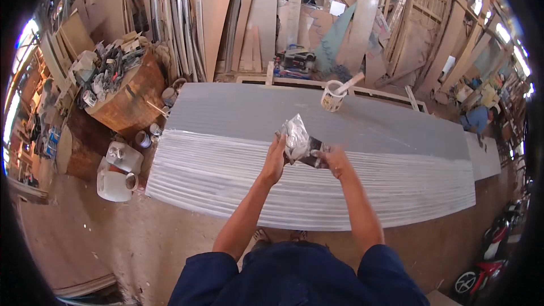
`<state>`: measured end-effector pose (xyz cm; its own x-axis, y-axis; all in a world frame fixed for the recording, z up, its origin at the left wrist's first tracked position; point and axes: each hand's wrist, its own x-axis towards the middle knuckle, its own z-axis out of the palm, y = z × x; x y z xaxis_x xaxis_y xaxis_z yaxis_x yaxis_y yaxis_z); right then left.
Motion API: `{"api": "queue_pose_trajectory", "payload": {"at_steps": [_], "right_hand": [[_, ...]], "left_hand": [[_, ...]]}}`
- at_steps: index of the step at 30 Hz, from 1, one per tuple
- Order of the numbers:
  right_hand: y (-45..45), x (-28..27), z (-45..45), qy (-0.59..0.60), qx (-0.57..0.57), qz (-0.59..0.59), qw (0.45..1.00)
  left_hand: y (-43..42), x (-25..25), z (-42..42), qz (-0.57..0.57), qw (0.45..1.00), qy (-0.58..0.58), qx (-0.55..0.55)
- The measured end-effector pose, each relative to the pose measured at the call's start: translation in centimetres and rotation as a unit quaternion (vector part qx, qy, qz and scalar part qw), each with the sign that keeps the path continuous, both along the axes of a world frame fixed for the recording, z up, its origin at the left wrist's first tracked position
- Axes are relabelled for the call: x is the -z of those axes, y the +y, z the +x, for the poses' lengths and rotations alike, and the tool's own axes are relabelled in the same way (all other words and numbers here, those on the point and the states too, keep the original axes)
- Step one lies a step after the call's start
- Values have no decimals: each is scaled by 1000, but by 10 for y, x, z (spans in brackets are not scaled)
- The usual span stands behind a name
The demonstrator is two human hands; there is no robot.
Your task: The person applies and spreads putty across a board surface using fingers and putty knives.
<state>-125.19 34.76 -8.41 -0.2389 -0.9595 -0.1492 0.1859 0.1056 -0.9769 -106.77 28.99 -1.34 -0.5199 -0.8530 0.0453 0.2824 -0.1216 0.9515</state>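
Observation:
My left hand [274, 160] is closed around the side of a shiny, crumpled silvery plastic packet [296, 136]; its exact contents do not show. My right hand [336, 162], slightly blurred, grips a dark, flat scraper [313, 152] whose edge meets the lower part of the packet. Both hands are held above a long grey panel [238, 99]. The panel's near half is ribbed and streaked with white filler, while its far half looks smoother and plain grey. A white tub [333, 100] with a wooden paddle [348, 84] leaning in it stands on the panel's far side.
Left of the panel are plastic jugs [115, 184], small open cans [143, 139] and a rusty drum [127, 99] heaped with clutter. Boards [218, 17] lean along the back wall. Another person [477, 119] bends at far right, and a motorcycle [481, 272] is at lower right.

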Motion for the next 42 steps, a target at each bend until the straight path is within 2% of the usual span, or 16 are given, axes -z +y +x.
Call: {"api": "queue_pose_trajectory", "payload": {"at_steps": [1, 3, 6, 10, 12, 15, 19, 25, 27, 31, 33, 34, 36, 37, 39, 42], "right_hand": [[6, 5, 0, -6, 2, 2, 1000], [18, 14, -2, -215, 17, -41, 976], [23, 22, -19, -238, 39, -81, 967], [36, 27, -56, -200, 51, -36, 978], [39, 36, -78, -92, 31, -37, 995], [43, 35, -97, -147, 19, -67, 987], [23, 37, -118, -145, 4, -98, 985], [-39, 27, -159, -202, 48, -107, 972], [-65, 32, -177, -232, 56, -118, 964], [-112, 24, -218, -226, 88, -89, 966], [-133, 15, -240, -58, 147, -77, 984], [-147, 12, -250, -45, 142, -66, 987], [-175, 11, -262, 140, 245, -119, 952], [-186, 13, -263, 151, 234, -108, 954], [-205, 17, -263, 383, 302, -118, 865], [-223, 33, -242, 386, 323, -127, 855]], "left_hand": [[3, 1, -5, 2, 1000, -6, 2], [8, -1, -15, -26, 992, -114, 41], [9, 8, -43, -89, 978, -178, 57], [18, 1, -77, -88, 967, -221, 95], [27, -10, -92, -159, 928, -321, 105], [13, -3, -104, -141, 920, -336, 147], [20, -43, -136, -104, 901, -403, 122], [-66, -47, -189, -159, 889, -386, 186], [-84, -62, -208, -93, 863, -444, 221], [-148, -33, -221, -59, 891, -386, 231], [-164, -14, -212, -60, 915, -353, 187], [-174, -1, -204, -48, 920, -341, 186], [-189, 27, -181, -22, 931, -337, 138], [-193, 38, -167, -6, 936, -326, 135], [-199, 54, -141, 26, 954, -281, 102], [-195, 58, -98, 52, 962, -257, 74]]}}
